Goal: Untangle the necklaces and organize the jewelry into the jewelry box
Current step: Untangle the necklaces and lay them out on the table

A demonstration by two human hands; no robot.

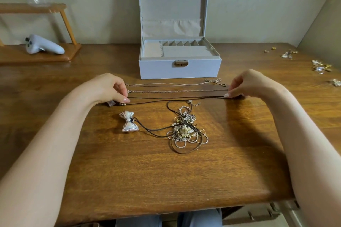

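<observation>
**Layout of the work table**

The jewelry box [180,68] stands at the far centre of the table [166,180], its lid raised behind the tray. Just nearer lie a far chain [166,84] and a near chain [175,91], both running left to right. Nearer still a stretched cord [177,97] runs parallel, pinched at its ends by the left hand [110,88] and right hand [247,84]. Nearer again lies the tangle [186,129], with a bow pendant [129,121] to its left. Far left, a controller [43,44] rests on a stand [36,55]. Far right lie loose pieces [321,67].
</observation>
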